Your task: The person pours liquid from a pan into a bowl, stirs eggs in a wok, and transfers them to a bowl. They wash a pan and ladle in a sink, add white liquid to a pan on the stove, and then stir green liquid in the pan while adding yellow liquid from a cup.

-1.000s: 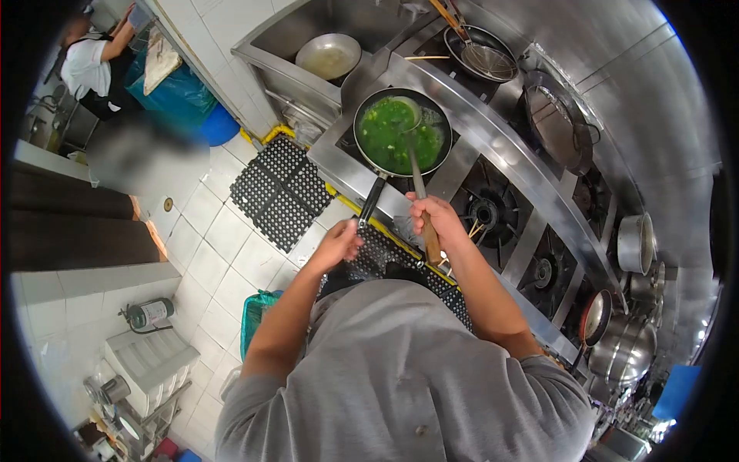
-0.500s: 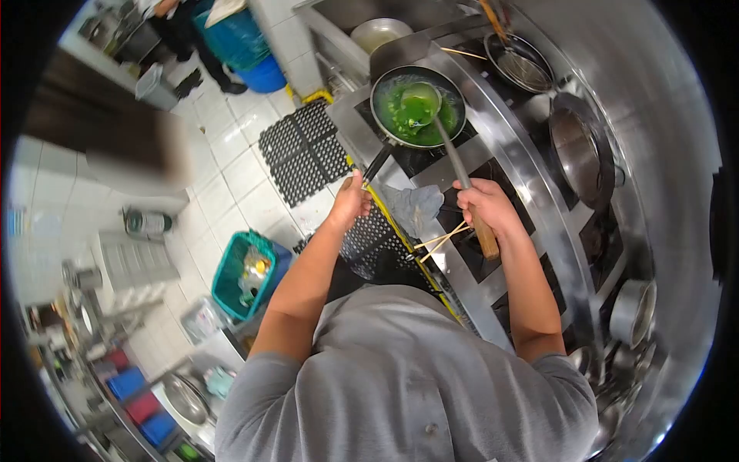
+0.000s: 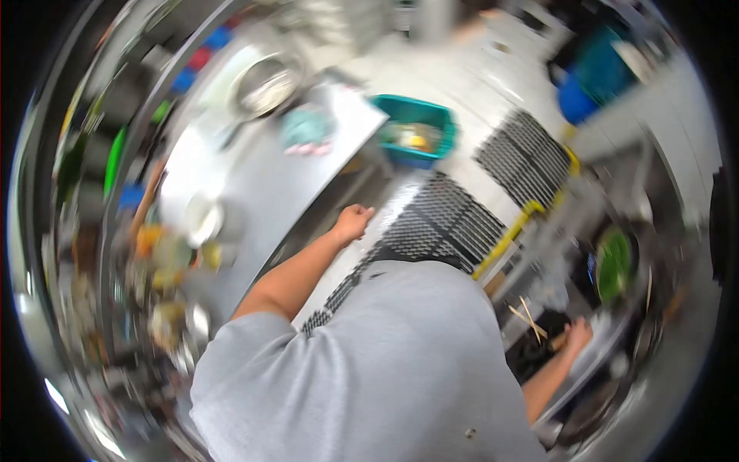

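Wooden ladle handle (image 3: 560, 339) apparently grasped in right hand (image 3: 579, 333), beside chopsticks (image 3: 528, 316); pan of greens (image 3: 614, 266) just beyond. Left hand (image 3: 354, 222) loosely curled, empty, above black floor mat (image 3: 450, 223), near steel table (image 3: 308, 185). Judged prudent: firm grip, ladle kept level while turned away. Ladle bowl, burners lost to motion blur.

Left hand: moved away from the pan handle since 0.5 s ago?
Yes. The left hand is now well clear of the pan of greens, out over the black floor mat on the side toward the steel table.
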